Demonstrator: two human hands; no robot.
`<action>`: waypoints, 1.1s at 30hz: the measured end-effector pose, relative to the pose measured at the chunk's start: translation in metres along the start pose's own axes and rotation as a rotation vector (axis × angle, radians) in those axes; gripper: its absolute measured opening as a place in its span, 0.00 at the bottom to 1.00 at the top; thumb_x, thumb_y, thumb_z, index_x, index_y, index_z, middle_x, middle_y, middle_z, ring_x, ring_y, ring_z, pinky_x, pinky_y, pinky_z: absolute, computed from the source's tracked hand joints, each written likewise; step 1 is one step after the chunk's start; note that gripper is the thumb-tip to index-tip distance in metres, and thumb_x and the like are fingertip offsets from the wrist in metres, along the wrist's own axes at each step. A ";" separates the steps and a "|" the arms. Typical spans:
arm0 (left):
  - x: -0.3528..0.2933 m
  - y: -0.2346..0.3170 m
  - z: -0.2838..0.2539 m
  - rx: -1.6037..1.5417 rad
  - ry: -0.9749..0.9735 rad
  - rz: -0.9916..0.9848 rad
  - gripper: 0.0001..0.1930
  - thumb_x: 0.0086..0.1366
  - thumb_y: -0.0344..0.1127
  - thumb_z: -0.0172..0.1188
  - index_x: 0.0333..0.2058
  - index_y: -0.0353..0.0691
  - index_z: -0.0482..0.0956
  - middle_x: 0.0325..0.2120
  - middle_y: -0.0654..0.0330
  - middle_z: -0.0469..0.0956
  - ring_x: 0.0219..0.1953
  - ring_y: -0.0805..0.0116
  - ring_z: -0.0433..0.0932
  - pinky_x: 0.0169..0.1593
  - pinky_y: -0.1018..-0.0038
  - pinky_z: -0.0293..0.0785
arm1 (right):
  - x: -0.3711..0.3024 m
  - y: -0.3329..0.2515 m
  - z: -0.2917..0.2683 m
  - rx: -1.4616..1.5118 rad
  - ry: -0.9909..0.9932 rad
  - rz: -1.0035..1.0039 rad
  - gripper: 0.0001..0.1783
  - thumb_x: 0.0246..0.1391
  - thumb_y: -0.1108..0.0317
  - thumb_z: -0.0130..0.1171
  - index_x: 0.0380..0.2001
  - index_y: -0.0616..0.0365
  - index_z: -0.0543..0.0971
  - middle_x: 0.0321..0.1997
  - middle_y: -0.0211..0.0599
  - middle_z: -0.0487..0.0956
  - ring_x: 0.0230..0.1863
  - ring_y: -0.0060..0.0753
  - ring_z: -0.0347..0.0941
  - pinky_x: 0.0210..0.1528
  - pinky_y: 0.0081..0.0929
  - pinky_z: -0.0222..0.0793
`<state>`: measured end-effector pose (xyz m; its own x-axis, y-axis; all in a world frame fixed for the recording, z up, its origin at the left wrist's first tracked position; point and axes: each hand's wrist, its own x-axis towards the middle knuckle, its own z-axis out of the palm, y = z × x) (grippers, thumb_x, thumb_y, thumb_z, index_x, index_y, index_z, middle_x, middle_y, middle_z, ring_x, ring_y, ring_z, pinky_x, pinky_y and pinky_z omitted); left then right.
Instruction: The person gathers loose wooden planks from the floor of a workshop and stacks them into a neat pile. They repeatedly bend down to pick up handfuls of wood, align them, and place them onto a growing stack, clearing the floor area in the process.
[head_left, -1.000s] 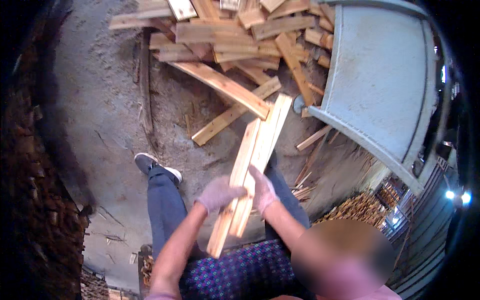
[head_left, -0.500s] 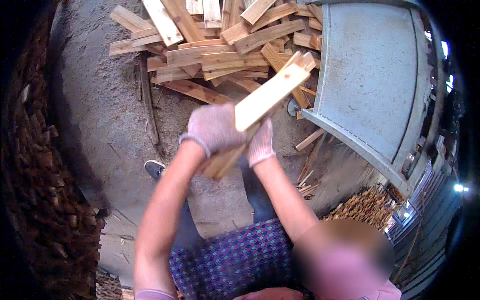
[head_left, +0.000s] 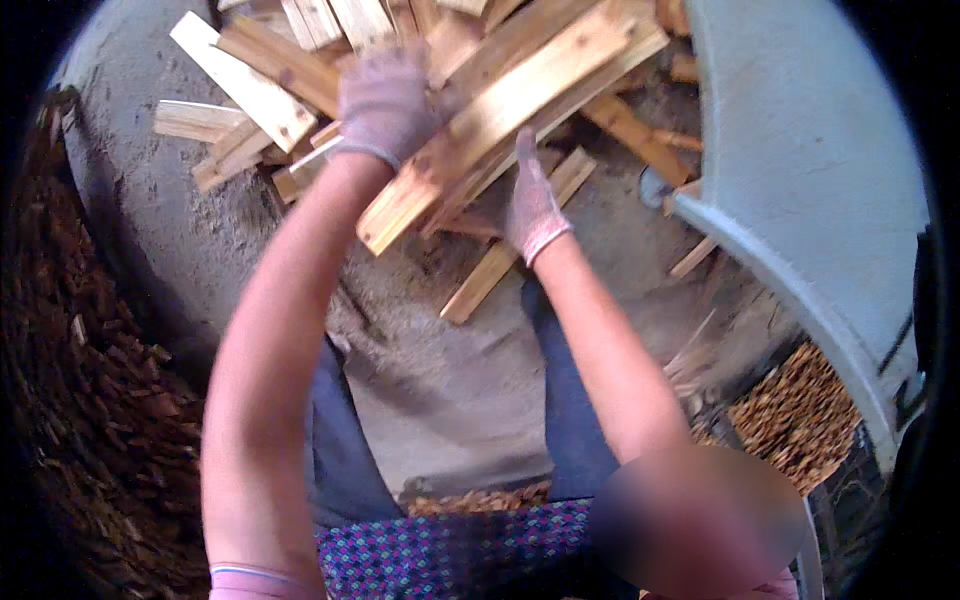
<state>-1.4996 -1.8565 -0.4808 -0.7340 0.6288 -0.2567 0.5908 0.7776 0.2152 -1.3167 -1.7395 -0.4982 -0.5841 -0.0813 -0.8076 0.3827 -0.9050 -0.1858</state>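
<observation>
My left hand (head_left: 385,105), in a light knitted glove, reaches over the pile beside the upper left side of some wooden boards (head_left: 500,105). Its fingers are blurred, so I cannot tell whether they grip. On the other side of these boards is my right hand (head_left: 535,200), also gloved. It stands edge-on with its visible fingers stretched out along the boards' near side; part of it may be hidden. The boards lie slanted, nearly parallel, across the wood pile between my hands. A short narrow board (head_left: 480,280) pokes out below them.
Loose boards (head_left: 245,85) lie scattered at the far left of the pile. A large blue-grey metal panel (head_left: 800,130) curves along the right side. Stacked wood (head_left: 90,400) fills the left edge, and more small wood pieces (head_left: 800,420) are heaped at the lower right.
Both hands have moved forward and apart from the bundle they held. Boards now lie slanted on the pile between them. The view has shifted closer to the pile.
</observation>
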 end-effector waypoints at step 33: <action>-0.067 0.047 0.079 -0.700 0.108 -0.425 0.43 0.55 0.64 0.70 0.57 0.32 0.77 0.48 0.39 0.82 0.52 0.44 0.82 0.57 0.58 0.76 | 0.002 0.046 -0.134 -0.049 0.329 -0.133 0.57 0.55 0.27 0.62 0.74 0.55 0.60 0.75 0.40 0.64 0.74 0.46 0.59 0.75 0.47 0.57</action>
<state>-1.3959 -1.8620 -0.5280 -0.8971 0.2497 -0.3646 -0.0641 0.7428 0.6664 -1.2047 -1.7251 -0.5837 -0.3727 0.1813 -0.9101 0.3574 -0.8770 -0.3210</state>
